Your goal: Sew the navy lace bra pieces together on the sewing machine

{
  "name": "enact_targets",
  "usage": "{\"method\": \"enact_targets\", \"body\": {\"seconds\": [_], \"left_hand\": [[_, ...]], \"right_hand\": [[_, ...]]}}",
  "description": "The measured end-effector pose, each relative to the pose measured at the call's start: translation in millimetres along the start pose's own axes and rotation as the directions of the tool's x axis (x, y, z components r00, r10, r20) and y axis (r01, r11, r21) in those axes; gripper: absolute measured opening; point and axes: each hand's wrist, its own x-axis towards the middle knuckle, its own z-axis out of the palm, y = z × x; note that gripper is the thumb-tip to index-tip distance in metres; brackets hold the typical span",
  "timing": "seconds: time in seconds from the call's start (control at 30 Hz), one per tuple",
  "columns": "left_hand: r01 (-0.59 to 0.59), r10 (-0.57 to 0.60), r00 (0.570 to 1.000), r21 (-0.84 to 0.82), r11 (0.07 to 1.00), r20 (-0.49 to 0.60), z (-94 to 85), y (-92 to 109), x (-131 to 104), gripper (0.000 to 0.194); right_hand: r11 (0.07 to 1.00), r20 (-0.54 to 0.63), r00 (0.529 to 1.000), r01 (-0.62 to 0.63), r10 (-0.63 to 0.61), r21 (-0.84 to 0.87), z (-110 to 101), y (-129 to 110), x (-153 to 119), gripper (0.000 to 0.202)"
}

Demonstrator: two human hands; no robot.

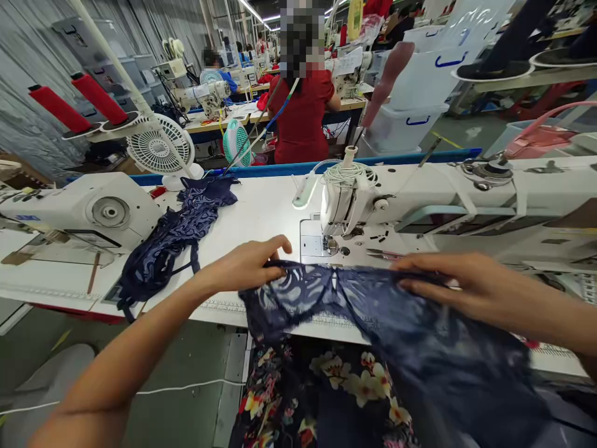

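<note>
Navy lace garment (303, 295) spans the tabletop's (261, 218) front edge, surplus hanging over. On my feed, left hand (249, 266) pinches its upper edge under the thumb, forefinger raised; right hand (459, 280) pinches farther along, likely keeping it taut. Second lace piece (186, 230) lies leftward, back edge to front, perhaps for elbow room.

Fairly bright artificial illumination; long white ceiling tubes (254, 12) glow at 12 o'clock, where a mosaic of square blocks (302, 37) masks detail. The smooth white flat tabletop (265, 208) is brightest near the centre; the grey-green floor (181, 354) at 8 o'clock is dim. Sheer dark-blue lace fabric (466, 367) blurs at 4 o'clock. Wide-angle distortion tilts slender red thread cones (100, 99) at 10 o'clock.
</note>
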Motion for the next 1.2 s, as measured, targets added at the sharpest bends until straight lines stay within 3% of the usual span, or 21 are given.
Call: {"method": "enact_targets", "body": {"seconds": [0.13, 0.23, 0.3, 0.37, 0.47, 0.57, 0.73, 0.93, 1.2], "left_hand": [[0.004, 0.01, 0.988, 0.088, 0.996, -0.152, 70.9, 1.8, 23.0, 0.028], [-0.198, 0.215, 0.969, 0.14, 0.97, -0.119, 126.0, 18.9, 13.8, 0.038], [-0.214, 0.241, 0.963, 0.206, 0.955, -0.117, 151.4, 26.9, 1.1, 0.059], [-0.199, 0.225, 0.969, 0.219, 0.955, -0.1, 166.0, 31.4, -9.4, 0.069], [-0.175, 0.203, 0.971, 0.205, 0.963, -0.124, 174.5, 36.5, -13.6, 0.071], [-0.151, 0.184, 0.971, 0.209, 0.966, -0.152, 177.8, 42.6, -9.6, 0.07], [-0.13, 0.175, 0.972, 0.263, 0.956, -0.156, 180.8, 47.8, -10.8, 0.075], [-0.124, 0.168, 0.979, 0.313, 0.942, -0.119, 180.4, 47.7, -15.1, 0.075], [-0.112, 0.149, 0.984, 0.313, 0.943, -0.094, 177.8, 48.1, -15.7, 0.071]], "right_hand": [[0.978, -0.01, 0.994, 0.108, -0.111, -0.179, 25.9, 14.6, 5.8, 0.032], [0.943, 0.021, 0.979, 0.201, -0.202, -0.264, 34.9, 35.2, 12.3, 0.036], [0.934, 0.069, 0.97, 0.244, -0.235, -0.26, 29.8, 48.3, 16.2, 0.037], [0.949, 0.106, 0.971, 0.234, -0.216, -0.212, 19.1, 53.3, 21.4, 0.034], [0.984, 0.08, 0.992, 0.107, -0.096, -0.144, 7.7, 41.3, 35.7, 0.029], [0.986, 0.068, 0.996, -0.045, 0.057, -0.161, 13.5, 22.7, 58.0, 0.025], [0.942, 0.217, 0.926, -0.265, 0.308, -0.206, 28.9, 23.8, 95.0, 0.024], [0.923, 0.318, 0.871, -0.32, 0.375, -0.213, 26.7, 39.7, 117.5, 0.027], [0.937, 0.374, 0.859, -0.312, 0.35, -0.159, 25.1, 44.8, 116.3, 0.034]]}}
